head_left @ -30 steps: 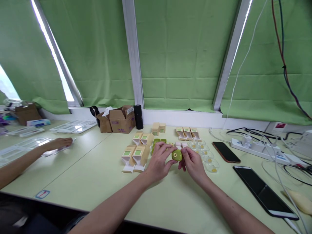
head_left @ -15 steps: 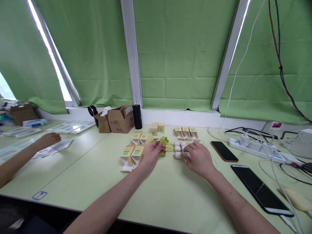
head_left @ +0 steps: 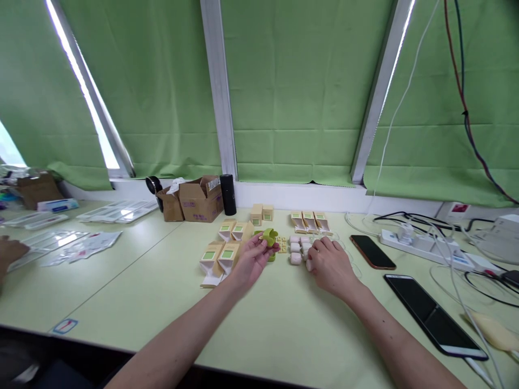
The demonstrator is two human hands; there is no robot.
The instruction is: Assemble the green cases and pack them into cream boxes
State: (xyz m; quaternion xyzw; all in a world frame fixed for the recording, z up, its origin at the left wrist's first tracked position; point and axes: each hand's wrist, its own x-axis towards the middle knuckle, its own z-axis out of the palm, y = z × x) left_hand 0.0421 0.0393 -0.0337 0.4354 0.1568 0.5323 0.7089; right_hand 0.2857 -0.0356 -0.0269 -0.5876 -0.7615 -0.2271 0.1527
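Note:
In my left hand is a lime-green piece with rounded, petal-like lobes, pinched between thumb and fingers and lifted above the table. More green shows just below it, partly hidden by the hand. My right hand is curled over the right side of a cluster of small rounded whitish-pink blocks. Its fingertips close on one block at the near corner, mostly covered by the fingers. Between the hands lie small flat yellow pieces in rows.
Open small cartons with green labels stand left of my left hand. Further cartons and closed boxes sit behind. Two phones, a power strip and cables occupy the right. Another person's hand is at far left near plastic bags.
My left hand has turned slightly, tilting the green piece so its lobes face me more. My right hand has shifted slightly rightward. The other person's hand has moved left, off the bags.

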